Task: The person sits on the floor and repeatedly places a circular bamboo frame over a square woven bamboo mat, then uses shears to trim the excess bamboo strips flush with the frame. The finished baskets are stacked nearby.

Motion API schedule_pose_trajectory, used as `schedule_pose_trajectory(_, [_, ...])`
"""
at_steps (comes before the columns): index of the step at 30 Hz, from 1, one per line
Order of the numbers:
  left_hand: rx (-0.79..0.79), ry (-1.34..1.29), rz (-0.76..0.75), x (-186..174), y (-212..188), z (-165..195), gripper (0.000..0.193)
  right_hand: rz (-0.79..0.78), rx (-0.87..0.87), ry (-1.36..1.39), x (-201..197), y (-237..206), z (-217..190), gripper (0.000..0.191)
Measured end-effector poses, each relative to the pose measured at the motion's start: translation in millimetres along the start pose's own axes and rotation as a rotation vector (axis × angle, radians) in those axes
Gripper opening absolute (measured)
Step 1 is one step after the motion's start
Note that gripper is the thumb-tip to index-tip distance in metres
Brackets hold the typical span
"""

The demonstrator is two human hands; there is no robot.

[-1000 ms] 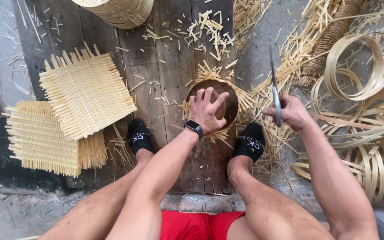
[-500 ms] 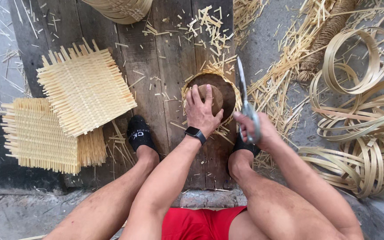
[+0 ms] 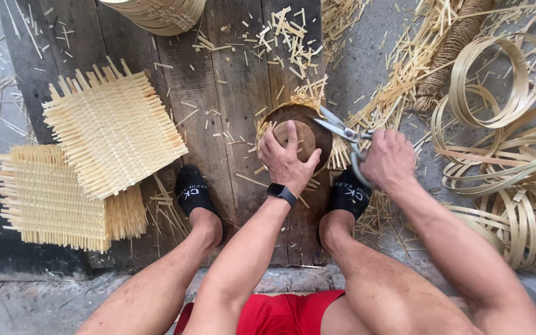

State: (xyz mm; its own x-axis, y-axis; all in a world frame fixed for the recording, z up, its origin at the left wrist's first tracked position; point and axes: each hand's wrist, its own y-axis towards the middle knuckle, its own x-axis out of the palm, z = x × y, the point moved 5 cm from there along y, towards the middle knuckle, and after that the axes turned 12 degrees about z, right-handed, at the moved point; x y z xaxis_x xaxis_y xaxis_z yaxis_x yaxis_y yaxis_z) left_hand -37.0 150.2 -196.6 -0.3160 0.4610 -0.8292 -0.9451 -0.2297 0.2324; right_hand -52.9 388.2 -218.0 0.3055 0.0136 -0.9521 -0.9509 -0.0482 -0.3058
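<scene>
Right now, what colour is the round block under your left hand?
Dark brown, the round wooden block under the left hand; the head view shows it best.

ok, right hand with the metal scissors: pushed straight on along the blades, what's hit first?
The right hand points the metal scissors left; first contact is probably the round brown wooden mould and the straw fringe around it. Depth is unclear.

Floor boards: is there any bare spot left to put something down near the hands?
The freest patch is the plank between the woven mat and the round block under the left hand, with only scattered offcuts. Right of the right hand and scissors it is crowded: straw and hoops.
</scene>
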Motion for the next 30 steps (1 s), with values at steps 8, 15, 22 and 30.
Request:
schedule_pose_trajectory(8, [0.083,-0.004,-0.059,-1,6,-7,0.103,0.162,-0.15,-0.028,-17,19,12,0.05])
schedule_pose_trajectory(15, [0.249,-0.053,-0.121,-3,10,-8,0.1,0.145,-0.161,-0.021,5,24,20,0.03])
schedule_pose_trajectory(22, [0.333,-0.056,-0.255,-3,19,-12,0.1,0.525,-0.295,-0.082,-13,33,-3,0.047])
schedule_pose_trajectory(30, [0.521,-0.116,-0.369,-4,28,-16,0.101,0.456,-0.321,-0.042,-15,36,10,0.035])
